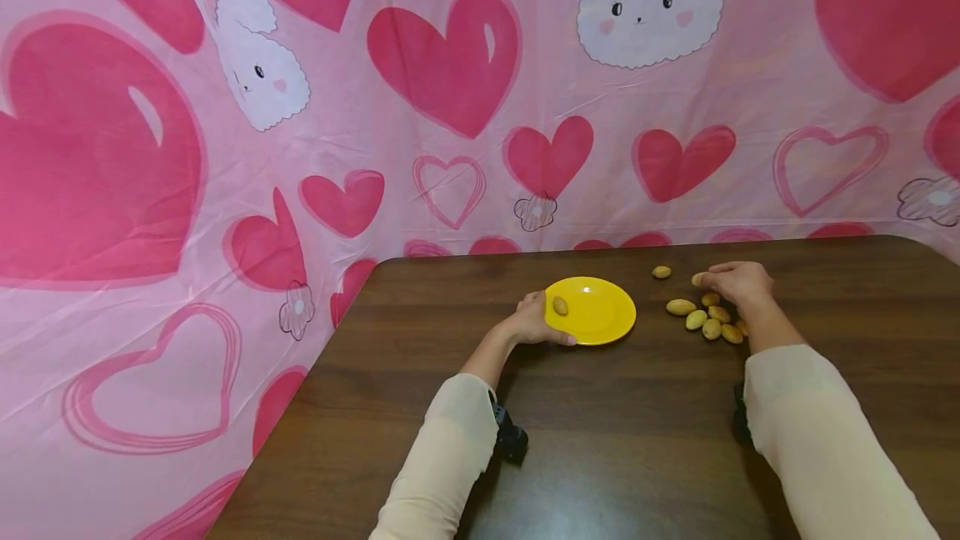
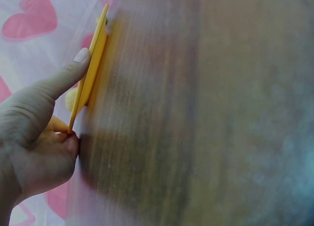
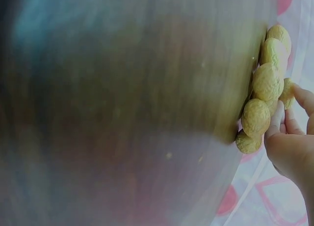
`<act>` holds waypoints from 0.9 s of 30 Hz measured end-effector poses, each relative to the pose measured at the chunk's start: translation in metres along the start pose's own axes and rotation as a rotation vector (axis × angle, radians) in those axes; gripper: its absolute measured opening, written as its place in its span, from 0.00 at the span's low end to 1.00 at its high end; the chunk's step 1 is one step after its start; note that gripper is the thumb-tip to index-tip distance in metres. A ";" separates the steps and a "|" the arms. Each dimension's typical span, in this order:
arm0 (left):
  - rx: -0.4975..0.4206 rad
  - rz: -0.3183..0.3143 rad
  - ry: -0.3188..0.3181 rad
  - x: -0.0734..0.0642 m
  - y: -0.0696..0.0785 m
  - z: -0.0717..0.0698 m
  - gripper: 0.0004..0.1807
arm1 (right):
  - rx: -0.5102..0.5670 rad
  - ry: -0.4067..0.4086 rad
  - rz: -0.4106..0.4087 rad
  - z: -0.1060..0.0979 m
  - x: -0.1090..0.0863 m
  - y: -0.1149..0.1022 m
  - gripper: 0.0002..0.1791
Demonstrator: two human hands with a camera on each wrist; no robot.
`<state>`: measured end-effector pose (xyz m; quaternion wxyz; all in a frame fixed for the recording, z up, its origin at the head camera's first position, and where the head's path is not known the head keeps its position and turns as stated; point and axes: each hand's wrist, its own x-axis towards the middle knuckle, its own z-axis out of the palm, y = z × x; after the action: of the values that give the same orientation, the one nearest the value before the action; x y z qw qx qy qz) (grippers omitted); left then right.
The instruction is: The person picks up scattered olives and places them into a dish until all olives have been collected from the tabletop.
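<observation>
My left hand [image 1: 535,322] grips the left rim of a round yellow plate [image 1: 600,317]. In the left wrist view the thumb lies along the rim of the plate [image 2: 98,54], with fingers curled at its lower end. One small oval yellow fruit [image 1: 561,305] sits on the plate's left side. My right hand [image 1: 742,282] pinches another oval yellow fruit [image 1: 698,279] between thumb and fingers, above a loose group. In the right wrist view the pinched fruit [image 3: 287,93] is partly hidden behind wrinkled yellow fruits [image 3: 268,82].
Several yellow fruits [image 1: 712,329] lie grouped on the brown wooden table [image 1: 600,423] below the right hand. A single fruit [image 1: 662,272] lies apart, nearer the far edge. Behind the table hangs a pink cloth [image 1: 465,190] with hearts and rabbits.
</observation>
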<state>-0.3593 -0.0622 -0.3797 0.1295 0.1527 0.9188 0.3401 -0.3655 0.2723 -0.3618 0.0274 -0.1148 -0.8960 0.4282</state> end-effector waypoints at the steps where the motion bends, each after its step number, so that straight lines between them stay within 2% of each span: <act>1: 0.002 -0.001 0.000 0.000 0.000 0.000 0.52 | 0.018 -0.012 -0.001 0.001 0.000 -0.001 0.37; 4: 0.006 -0.001 -0.002 -0.001 0.000 0.000 0.52 | 0.047 -0.045 -0.029 0.004 0.001 -0.001 0.39; 10: 0.007 -0.002 0.000 -0.001 0.000 -0.001 0.51 | 0.119 -0.121 -0.076 0.010 0.005 -0.004 0.38; 14: 0.006 -0.008 0.004 -0.001 0.000 -0.001 0.51 | 0.132 -0.172 -0.099 0.013 0.005 -0.009 0.39; 20: -0.002 -0.014 0.011 0.000 -0.001 0.000 0.51 | 0.156 -0.189 -0.142 0.020 0.003 -0.019 0.36; 27: -0.013 -0.003 0.015 0.000 -0.001 0.000 0.49 | 0.178 -0.203 -0.138 0.030 0.004 -0.026 0.33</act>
<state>-0.3600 -0.0632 -0.3805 0.1241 0.1481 0.9177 0.3472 -0.3786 0.2349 -0.3608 -0.0238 -0.0061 -0.8585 0.5122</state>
